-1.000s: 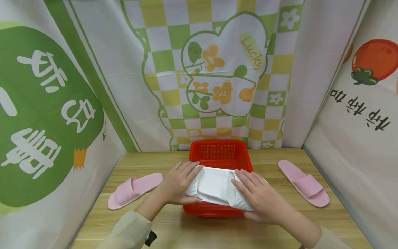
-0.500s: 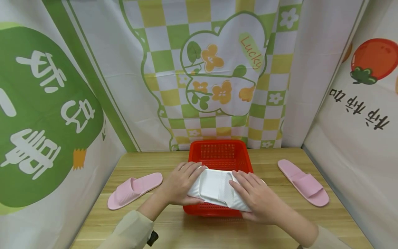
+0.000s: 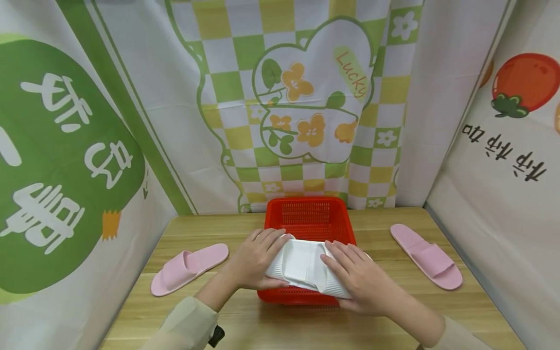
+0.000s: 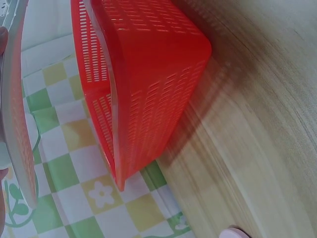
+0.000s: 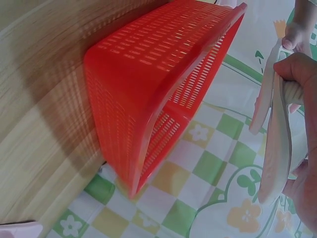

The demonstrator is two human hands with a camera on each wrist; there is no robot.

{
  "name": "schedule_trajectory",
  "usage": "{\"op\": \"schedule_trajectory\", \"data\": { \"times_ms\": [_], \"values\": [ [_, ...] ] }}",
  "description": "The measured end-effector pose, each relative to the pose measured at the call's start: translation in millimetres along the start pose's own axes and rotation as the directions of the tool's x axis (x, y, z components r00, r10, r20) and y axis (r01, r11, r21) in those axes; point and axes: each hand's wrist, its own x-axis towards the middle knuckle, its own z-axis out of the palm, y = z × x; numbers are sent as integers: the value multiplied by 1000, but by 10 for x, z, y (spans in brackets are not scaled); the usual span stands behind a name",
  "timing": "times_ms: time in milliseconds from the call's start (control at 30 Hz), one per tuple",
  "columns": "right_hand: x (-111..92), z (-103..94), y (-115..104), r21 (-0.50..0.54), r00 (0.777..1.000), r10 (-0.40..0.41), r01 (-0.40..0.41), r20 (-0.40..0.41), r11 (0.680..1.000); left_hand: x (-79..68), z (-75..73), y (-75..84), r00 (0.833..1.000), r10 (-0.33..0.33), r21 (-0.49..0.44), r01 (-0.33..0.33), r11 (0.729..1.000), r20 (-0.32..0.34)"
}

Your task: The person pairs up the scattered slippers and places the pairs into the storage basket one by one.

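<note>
Two white slide slippers [image 3: 302, 261] overlap end to end above the red basket, their ribbed straps at opposite ends. My left hand [image 3: 257, 257] grips the left end, fingers over the strap and thumb along the near edge. The right end is held by my right hand [image 3: 359, 277] in a similar way. From the right wrist, two separate soles show, the nearer white slipper [image 5: 275, 148] between my right thumb and fingers. A pale slipper sole [image 4: 17, 119] stands at the left edge of the left wrist view; most of that hand is cut off there.
Beneath the slippers stands a red perforated basket [image 3: 269, 214] on the wooden table [image 3: 210, 316]. One pink slipper [image 3: 175, 274] lies to the left, another pink slipper [image 3: 433, 260] to the right. Patterned cloth [image 3: 245, 87] hangs behind, with printed sheets on both sides.
Both hands have drawn slightly closer together, so the white slippers overlap a little more. The basket and pink slippers stay in place.
</note>
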Motion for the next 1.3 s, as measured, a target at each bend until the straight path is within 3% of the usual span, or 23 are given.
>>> {"op": "schedule_trajectory", "data": {
  "times_ms": [1300],
  "values": [
    [39, 22, -41, 12, 1000, -6, 6, 7, 1000, 85, 32, 89, 999, 27, -31, -28, 999, -22]
  ]
}}
